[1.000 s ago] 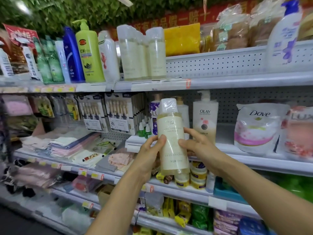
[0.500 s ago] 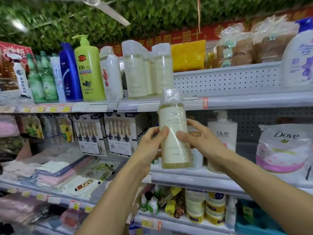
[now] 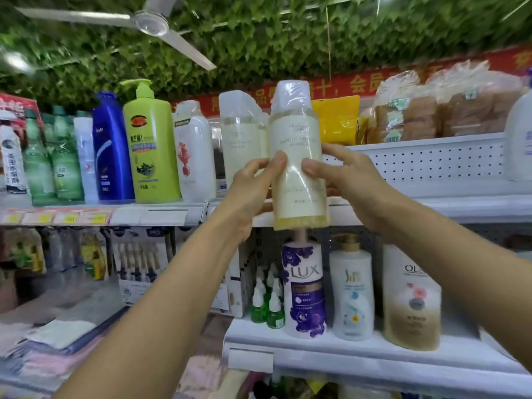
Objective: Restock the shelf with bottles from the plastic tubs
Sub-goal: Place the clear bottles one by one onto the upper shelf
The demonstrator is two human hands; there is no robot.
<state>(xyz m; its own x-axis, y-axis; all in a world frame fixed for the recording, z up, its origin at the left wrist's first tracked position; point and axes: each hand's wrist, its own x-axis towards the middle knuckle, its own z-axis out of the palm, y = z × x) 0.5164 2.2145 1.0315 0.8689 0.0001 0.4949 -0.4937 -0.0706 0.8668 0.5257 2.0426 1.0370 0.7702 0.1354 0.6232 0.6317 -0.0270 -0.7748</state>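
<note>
A tall pale-yellow bottle (image 3: pixel 298 156) wrapped in clear film, with a white cap, is upright in front of the top shelf (image 3: pixel 431 210), its base at the level of the shelf's front edge. My left hand (image 3: pixel 253 188) grips its left side, thumb across the front. My right hand (image 3: pixel 348 180) grips its right side, thumb on the front. Just behind and to the left, two matching clear bottles (image 3: pixel 239 142) stand on the top shelf. No plastic tubs are in view.
The top shelf also holds a lime pump bottle (image 3: pixel 152 145), a blue bottle (image 3: pixel 110 151), a white bottle (image 3: pixel 194 152), a yellow pack (image 3: pixel 336 119) and bagged bread (image 3: pixel 437 108). Below stand Lux (image 3: pixel 305 289) and Olay (image 3: pixel 411 300) bottles. A ceiling fan (image 3: pixel 149 23) hangs above.
Both hands have lifted the bottle from the middle shelf's height up to the top shelf's edge, beside the matching bottles. The view has tilted upward.
</note>
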